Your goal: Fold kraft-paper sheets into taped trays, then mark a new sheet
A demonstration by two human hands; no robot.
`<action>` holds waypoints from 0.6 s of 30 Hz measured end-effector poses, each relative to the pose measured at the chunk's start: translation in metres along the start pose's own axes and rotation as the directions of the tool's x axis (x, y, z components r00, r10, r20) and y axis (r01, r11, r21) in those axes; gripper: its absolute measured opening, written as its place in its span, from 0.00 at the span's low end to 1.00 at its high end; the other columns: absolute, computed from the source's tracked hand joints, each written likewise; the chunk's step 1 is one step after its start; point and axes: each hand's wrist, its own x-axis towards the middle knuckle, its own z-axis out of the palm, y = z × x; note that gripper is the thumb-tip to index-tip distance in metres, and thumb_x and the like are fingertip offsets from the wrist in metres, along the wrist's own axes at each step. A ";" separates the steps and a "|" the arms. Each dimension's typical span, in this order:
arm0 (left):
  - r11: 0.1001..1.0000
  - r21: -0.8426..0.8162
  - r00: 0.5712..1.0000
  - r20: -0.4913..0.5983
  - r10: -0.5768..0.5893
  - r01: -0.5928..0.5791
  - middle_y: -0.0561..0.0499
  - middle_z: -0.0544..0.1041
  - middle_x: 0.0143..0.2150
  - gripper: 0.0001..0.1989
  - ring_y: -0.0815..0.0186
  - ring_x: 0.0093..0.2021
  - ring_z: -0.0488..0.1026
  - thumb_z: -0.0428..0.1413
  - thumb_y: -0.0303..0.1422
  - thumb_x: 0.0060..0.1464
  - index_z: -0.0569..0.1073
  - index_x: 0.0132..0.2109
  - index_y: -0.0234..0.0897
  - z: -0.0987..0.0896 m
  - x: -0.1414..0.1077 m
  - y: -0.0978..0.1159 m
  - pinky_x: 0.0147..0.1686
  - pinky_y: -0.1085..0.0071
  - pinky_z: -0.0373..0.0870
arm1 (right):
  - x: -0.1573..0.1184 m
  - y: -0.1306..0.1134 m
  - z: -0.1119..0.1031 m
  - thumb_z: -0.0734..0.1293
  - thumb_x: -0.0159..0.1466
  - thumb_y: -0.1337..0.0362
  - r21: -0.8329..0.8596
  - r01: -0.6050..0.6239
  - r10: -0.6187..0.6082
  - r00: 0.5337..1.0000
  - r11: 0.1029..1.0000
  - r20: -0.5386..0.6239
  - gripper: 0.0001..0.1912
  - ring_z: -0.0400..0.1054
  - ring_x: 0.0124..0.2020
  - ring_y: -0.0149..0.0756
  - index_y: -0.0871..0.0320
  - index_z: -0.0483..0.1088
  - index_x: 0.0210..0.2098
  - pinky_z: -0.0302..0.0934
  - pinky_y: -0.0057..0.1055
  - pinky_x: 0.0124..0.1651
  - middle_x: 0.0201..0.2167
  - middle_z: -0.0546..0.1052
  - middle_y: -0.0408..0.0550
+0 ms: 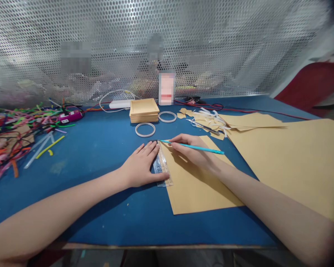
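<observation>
My left hand [140, 167] lies spread over a clear plastic ruler [164, 167], pressing it down with fingers and thumb. The ruler rests along the left edge of a tan paper sheet [195, 193] on the blue table. A slim turquoise pen [203, 149] is pinched in my right hand [193, 150], over the upper part of the sheet. Its tip points left, near the ruler's top end and my left fingertips. The pen's back end sticks out to the right.
Colourful strips [16, 137] pile up at the left. Folded tan pieces [144, 107] are stacked behind two tape rings [145, 129]. Paper scraps and a dark pen [208, 128] lie at the back right, beside large tan sheets [300, 159]. A perforated metal screen [114, 48] stands behind.
</observation>
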 end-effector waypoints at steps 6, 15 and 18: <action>1.000 -0.002 1.000 0.004 0.003 -0.003 0.41 0.42 0.71 0.51 0.55 0.71 0.40 0.45 0.63 0.53 0.46 0.70 0.28 -0.001 0.000 0.000 0.67 0.57 0.37 | -0.003 -0.009 -0.002 0.64 0.62 0.55 -0.121 0.045 -0.044 0.999 0.992 0.015 0.12 0.69 0.35 0.41 0.54 0.74 0.37 0.57 0.34 0.31 0.34 0.79 0.49; 1.000 -0.007 1.000 0.006 0.026 -0.026 0.41 0.42 0.71 0.50 0.56 0.71 0.40 0.45 0.63 0.54 0.46 0.70 0.29 -0.001 0.001 -0.004 0.67 0.58 0.37 | -0.005 -0.013 -0.002 0.64 0.62 0.55 -0.117 0.042 -0.040 0.999 0.992 0.023 0.12 0.69 0.35 0.40 0.54 0.74 0.37 0.58 0.33 0.34 0.35 0.79 0.47; 1.000 -0.006 1.000 0.007 0.029 -0.029 0.41 0.42 0.71 0.50 0.56 0.71 0.40 0.45 0.62 0.54 0.46 0.70 0.29 -0.001 0.001 -0.004 0.67 0.59 0.37 | -0.005 -0.011 -0.002 0.64 0.62 0.54 -0.121 0.043 -0.041 0.999 0.992 0.020 0.11 0.70 0.34 0.39 0.53 0.74 0.37 0.58 0.33 0.33 0.34 0.79 0.46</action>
